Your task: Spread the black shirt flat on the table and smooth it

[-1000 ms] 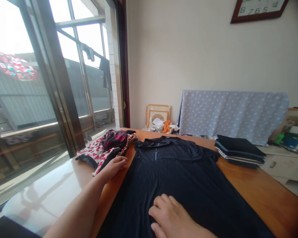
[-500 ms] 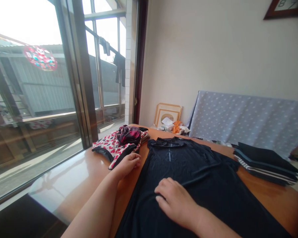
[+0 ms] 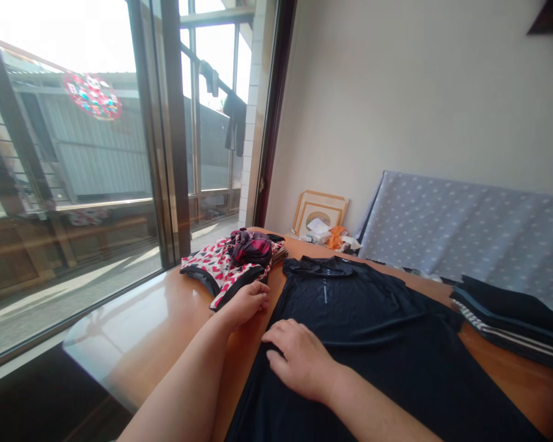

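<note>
A black shirt (image 3: 350, 331) lies spread out, its neckline at the far end and a small light print below it. My right hand (image 3: 299, 356) rests over the shirt's left part, thumb apart from the loosely bent fingers, holding nothing visible. Just left of the shirt, my left hand (image 3: 249, 302) hovers over or touches the table beside the shirt's edge; its fingers are slightly curled with nothing seen in them. Beyond that hand lies a heart-print garment (image 3: 216, 264) with black trim, and a crumpled dark red and purple cloth (image 3: 253, 247) sits on top of it.
The glossy wooden table (image 3: 133, 319) stands against a window (image 3: 96, 147) on the left. A stack of folded dark clothes (image 3: 511, 313) lies at the right. Behind are picture frames (image 3: 320, 212), an orange cloth (image 3: 336, 238) and a grey-blue dotted sheet (image 3: 461, 227).
My right hand has slid left across the shirt, closer to its left edge and my left hand. The view has turned slightly left; the shirt still lies flat.
</note>
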Tool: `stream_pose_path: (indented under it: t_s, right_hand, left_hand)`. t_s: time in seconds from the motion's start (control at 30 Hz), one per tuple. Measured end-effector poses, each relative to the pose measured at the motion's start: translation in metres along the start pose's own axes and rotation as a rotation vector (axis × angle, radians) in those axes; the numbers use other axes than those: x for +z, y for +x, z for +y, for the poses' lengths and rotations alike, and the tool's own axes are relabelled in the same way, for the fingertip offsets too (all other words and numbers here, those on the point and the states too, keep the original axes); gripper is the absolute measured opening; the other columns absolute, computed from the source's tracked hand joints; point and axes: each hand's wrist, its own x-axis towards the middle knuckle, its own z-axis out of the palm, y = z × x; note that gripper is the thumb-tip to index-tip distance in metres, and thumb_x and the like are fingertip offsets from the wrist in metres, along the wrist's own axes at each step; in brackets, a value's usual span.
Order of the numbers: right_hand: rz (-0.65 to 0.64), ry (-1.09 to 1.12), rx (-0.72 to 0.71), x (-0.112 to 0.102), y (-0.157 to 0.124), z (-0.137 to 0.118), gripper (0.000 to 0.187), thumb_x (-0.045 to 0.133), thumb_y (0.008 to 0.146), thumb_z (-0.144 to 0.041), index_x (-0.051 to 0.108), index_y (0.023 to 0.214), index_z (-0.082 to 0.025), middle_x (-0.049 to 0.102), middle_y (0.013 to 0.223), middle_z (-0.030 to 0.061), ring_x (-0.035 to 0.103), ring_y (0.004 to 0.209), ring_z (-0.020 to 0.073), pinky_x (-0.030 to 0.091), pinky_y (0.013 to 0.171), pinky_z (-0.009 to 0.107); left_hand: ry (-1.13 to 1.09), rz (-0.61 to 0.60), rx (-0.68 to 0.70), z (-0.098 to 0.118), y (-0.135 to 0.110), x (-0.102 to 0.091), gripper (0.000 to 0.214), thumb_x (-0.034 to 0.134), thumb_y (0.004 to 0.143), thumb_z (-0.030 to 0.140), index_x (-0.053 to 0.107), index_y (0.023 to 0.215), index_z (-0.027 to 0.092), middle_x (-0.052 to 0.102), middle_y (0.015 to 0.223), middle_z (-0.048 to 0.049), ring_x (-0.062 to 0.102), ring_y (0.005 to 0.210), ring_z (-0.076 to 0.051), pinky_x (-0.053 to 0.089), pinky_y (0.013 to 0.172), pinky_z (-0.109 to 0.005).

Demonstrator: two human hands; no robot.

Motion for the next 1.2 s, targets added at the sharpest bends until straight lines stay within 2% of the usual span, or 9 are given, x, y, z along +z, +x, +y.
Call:
stream_pose_path:
  t_s: [0.17,0.23,0.3,0.57,0.67,0.8,0.9,1.1,1.2]
  right_hand:
    - [0.055,-0.168,0.306,-0.017,-0.017,0.067,0.022,0.051,0.091,-0.024,0.070,0.100,-0.023,0.065,0.100,0.0065,0.057,0.101,0.0221,0.042,0.090,0.032]
    - [0.036,-0.194,0.348,-0.019,-0.018,0.082,0.021,0.052,0.089,-0.023,0.070,0.099,-0.023,0.065,0.099,0.0064,0.057,0.099,0.0222,0.042,0.087,0.032]
    - [0.032,-0.185,0.312,-0.015,-0.011,0.081,0.022,0.052,0.089,-0.023,0.070,0.101,-0.024,0.065,0.100,0.0060,0.057,0.100,0.0219,0.042,0.088,0.032]
    - [0.025,-0.057,0.058,0.012,0.032,0.024,0.033,0.052,0.091,-0.026,0.065,0.120,-0.028,0.064,0.119,0.0036,0.054,0.112,0.0213,0.041,0.096,0.033]
    - [0.073,-0.033,0.095,0.009,0.028,0.036,0.032,0.051,0.090,-0.025,0.066,0.119,-0.028,0.065,0.119,0.0031,0.054,0.111,0.0211,0.040,0.096,0.033]
    - [0.118,-0.130,0.343,0.002,0.020,0.071,0.028,0.050,0.090,-0.022,0.069,0.111,-0.024,0.066,0.113,0.0068,0.054,0.111,0.0237,0.039,0.095,0.036]
    - [0.108,-0.159,0.435,0.003,0.028,0.087,0.029,0.048,0.093,-0.028,0.068,0.113,-0.023,0.064,0.116,0.0087,0.054,0.112,0.0252,0.040,0.094,0.038]
    - [0.070,-0.057,0.265,0.019,0.057,0.069,0.035,0.050,0.092,-0.030,0.065,0.123,-0.026,0.062,0.127,0.0064,0.054,0.118,0.0230,0.038,0.100,0.034]
    - [0.089,-0.040,0.233,0.018,0.052,0.059,0.034,0.049,0.092,-0.028,0.065,0.121,-0.025,0.062,0.128,0.0062,0.054,0.118,0.0221,0.039,0.099,0.032]
  left_hand:
    - [0.049,0.006,0.014,-0.004,0.001,0.001,0.030,0.066,0.076,0.034,0.063,0.099,0.015,0.064,0.078,-0.0035,0.063,0.071,-0.016,0.050,0.065,-0.028]
    - [0.057,0.009,0.018,-0.004,0.002,0.002,0.029,0.066,0.075,0.033,0.064,0.099,0.016,0.063,0.075,-0.0024,0.063,0.070,-0.016,0.049,0.064,-0.027]
    - [0.059,0.012,0.016,-0.004,0.002,0.003,0.027,0.065,0.075,0.031,0.064,0.097,0.016,0.062,0.073,-0.0016,0.062,0.069,-0.015,0.049,0.063,-0.026]
    - [0.214,0.011,0.076,-0.021,0.012,0.006,0.021,0.056,0.081,0.029,0.063,0.096,0.018,0.064,0.070,-0.0013,0.061,0.063,-0.016,0.047,0.058,-0.025]
    - [0.344,0.044,0.143,-0.024,0.014,0.006,0.023,0.056,0.082,0.031,0.067,0.098,0.019,0.068,0.076,-0.0029,0.062,0.069,-0.018,0.048,0.065,-0.027]
    - [0.533,0.081,0.273,-0.021,0.013,0.006,0.020,0.059,0.082,0.030,0.072,0.094,0.021,0.072,0.091,-0.0049,0.064,0.086,-0.021,0.047,0.077,-0.028]
    - [0.597,0.095,0.282,-0.017,0.011,0.006,0.020,0.058,0.082,0.027,0.073,0.094,0.021,0.071,0.093,-0.0049,0.064,0.089,-0.021,0.046,0.078,-0.027]
    - [0.667,-0.021,0.348,-0.010,0.005,0.007,0.024,0.059,0.082,0.026,0.070,0.103,0.022,0.065,0.097,-0.0030,0.061,0.084,-0.017,0.047,0.079,-0.027]
    - [0.708,-0.048,0.378,-0.007,0.002,0.008,0.024,0.061,0.081,0.029,0.070,0.103,0.024,0.060,0.103,-0.0034,0.060,0.082,-0.015,0.048,0.079,-0.027]
